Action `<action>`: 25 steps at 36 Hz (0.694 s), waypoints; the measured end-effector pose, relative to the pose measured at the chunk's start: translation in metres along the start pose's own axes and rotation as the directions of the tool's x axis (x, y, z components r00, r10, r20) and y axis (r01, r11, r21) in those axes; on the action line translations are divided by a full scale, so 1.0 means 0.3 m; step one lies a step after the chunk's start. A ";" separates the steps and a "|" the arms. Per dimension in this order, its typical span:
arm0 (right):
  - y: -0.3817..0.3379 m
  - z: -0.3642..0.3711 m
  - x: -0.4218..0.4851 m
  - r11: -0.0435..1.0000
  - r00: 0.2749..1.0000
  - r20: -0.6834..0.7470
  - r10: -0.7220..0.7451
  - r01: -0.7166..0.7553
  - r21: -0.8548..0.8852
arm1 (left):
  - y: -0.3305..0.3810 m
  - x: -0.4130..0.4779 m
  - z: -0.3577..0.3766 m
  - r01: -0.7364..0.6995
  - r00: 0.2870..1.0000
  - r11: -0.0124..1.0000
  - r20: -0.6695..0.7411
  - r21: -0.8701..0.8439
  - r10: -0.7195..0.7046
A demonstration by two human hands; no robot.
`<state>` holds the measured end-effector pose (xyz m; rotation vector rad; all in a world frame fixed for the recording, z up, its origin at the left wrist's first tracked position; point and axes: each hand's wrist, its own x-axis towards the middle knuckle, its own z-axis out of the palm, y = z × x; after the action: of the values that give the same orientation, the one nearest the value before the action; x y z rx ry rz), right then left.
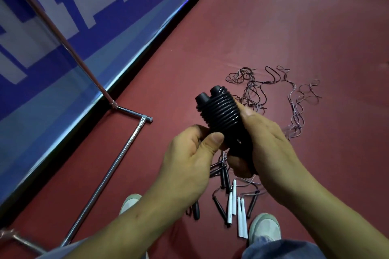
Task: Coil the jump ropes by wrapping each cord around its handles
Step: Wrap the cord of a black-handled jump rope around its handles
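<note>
Red floor (273,27) fills most of the view. A blue banner (63,27) runs along its left edge. The white strokes printed on it are cropped and I can't read them. A chrome tube frame (109,174) props the banner, with one leg lying flat on the floor.

Person standing, both arms out in front.
- Right hand (267,145): wrapped round the rope (221,109) from the right, thumb on the coil.
- Left hand (189,160): thumb and curled fingers pinch the lower end of the same rope.
- Rope: one, black, held in the air above the floor. Two handle ends (210,94) stick out of the top side by side, and the cord is wound round both in tight, stacked turns.

On the floor:
- Loose cords (252,88), thin and dark, in a tangled spread beyond the hands and trailing back under them. Can't count them.
- White handles (230,206): four, lying close together.
- Black handles (219,206): at least four around the white ones, some partly hidden by the arms.
- Shoes (265,229): two, pale, either side of the handles.
</note>
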<state>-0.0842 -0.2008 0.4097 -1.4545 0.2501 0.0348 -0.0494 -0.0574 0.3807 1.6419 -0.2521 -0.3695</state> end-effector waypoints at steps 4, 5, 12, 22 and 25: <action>0.008 -0.017 0.001 0.995 0.999 0.033 0.021 -0.024 0.092 | 0.019 -0.002 0.008 -0.078 0.996 0.992 -0.041 0.099 0.083; 0.010 -0.026 0.004 0.995 0.999 0.043 0.033 -0.037 0.094 | 0.021 -0.004 0.010 -0.094 0.994 0.987 -0.050 0.130 0.101; 0.009 -0.037 0.006 0.980 0.989 0.069 0.127 -0.136 0.148 | 0.036 -0.015 0.020 -0.140 0.984 0.975 -0.087 0.170 0.156; 0.019 -0.042 0.017 0.999 0.987 -0.154 0.048 -0.048 0.006 | 0.051 0.000 -0.024 0.083 0.988 0.982 0.113 0.170 -0.103; 0.024 -0.041 0.024 0.996 0.977 -0.211 0.036 -0.052 -0.069 | 0.067 -0.026 -0.035 -0.068 0.984 0.925 0.178 0.374 0.001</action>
<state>-0.0802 -0.2129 0.4002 -1.5276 0.4574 -0.0746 -0.0516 -0.0468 0.4023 1.9843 -0.5107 -0.4603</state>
